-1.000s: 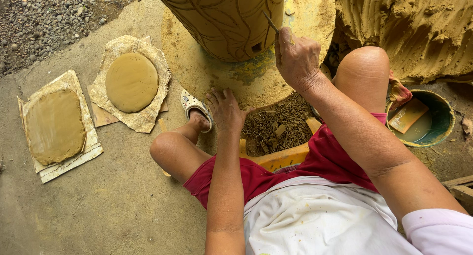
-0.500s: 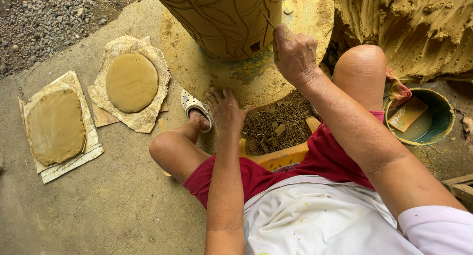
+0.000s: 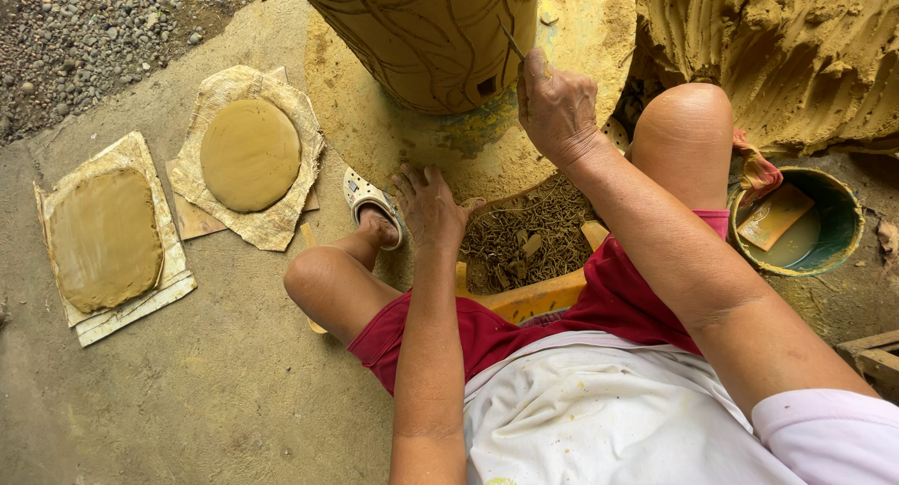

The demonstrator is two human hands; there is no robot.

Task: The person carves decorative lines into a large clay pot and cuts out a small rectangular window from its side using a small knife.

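Note:
A large tan clay pot [image 3: 421,31] with carved curving lines stands on a round clay-smeared turntable [image 3: 581,36]. My right hand [image 3: 557,106] is closed around a thin carving tool [image 3: 511,41] whose tip touches the pot's lower right side. My left hand [image 3: 431,204] rests with fingers spread on the turntable's near edge, beside my foot in a white clog [image 3: 370,199]. A pile of dark clay trimmings [image 3: 529,237] lies between my knees.
Two flat clay slabs lie on paper at the left, one round [image 3: 250,154] and one squarish [image 3: 105,239]. A green bucket [image 3: 838,251] of muddy water holds a small board at the right. A big mound of raw clay [image 3: 796,45] rises behind it. Gravel covers the top left.
My right hand with the tool has shifted slightly along the pot's side. The left hand stays put on the turntable edge.

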